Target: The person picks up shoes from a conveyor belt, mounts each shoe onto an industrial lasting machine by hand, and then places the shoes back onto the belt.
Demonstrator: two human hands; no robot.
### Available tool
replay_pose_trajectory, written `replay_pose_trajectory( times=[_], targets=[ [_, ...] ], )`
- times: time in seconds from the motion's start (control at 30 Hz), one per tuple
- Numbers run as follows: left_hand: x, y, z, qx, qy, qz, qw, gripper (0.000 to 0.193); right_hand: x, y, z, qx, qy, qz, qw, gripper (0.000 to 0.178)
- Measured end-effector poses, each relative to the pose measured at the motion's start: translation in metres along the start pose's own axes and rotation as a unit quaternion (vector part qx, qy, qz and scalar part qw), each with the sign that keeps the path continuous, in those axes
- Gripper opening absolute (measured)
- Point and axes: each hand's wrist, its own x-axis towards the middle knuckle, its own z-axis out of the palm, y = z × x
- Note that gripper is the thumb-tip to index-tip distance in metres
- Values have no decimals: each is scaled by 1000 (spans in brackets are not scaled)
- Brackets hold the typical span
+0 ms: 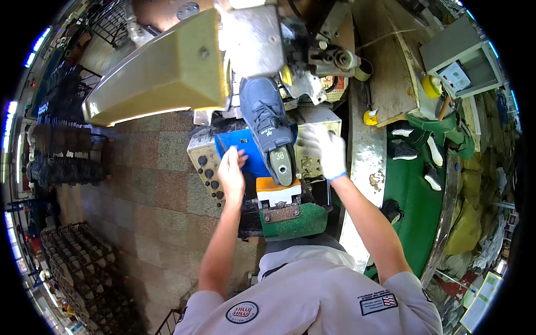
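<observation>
from my distant seat i'm seeing the shoe (259, 106) sitting set in the machine (254, 44), not yet out, while the left hand (231, 170) is hovering beside it, empty, fingers half-curled, and the gloved right hand (325, 149), though blurred, is apparently spreading its fingers, holding nothing.

Grey-blue shoe (264, 109); white glove (328, 153)

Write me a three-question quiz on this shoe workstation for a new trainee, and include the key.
1. Multiple choice: Which colour is the panel showing between the left hand and the dark shoe on the last? A) red B) blue C) yellow
2. True or false: The left hand wears a glove.
3. Fill in: At the right, several loose shoes lie on a ____ surface.

Key: 1. B. 2. False; it is bare, and the white glove is on the right hand. 3. green.
</observation>
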Motion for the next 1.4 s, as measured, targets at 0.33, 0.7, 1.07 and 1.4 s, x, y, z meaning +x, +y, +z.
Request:
replay_pose_trajectory(
  times=[0.33,0.7,1.07,1.4],
  targets=[
    [-83,-226,-22,175,112,-185,961,87,-108,27,-138,35,165,55,984,52],
    [-129,-75,-41,346,121,-60,929,83,-133,6,-118,-3,55,28,998,52],
    [-253,178,38,512,24,346,786,76,-173,-71,28,58,-129,-129,981,54],
    [-106,91,74,248,133,226,932,70,-168,-47,-331,-82,150,38,985,48]
  ],
)
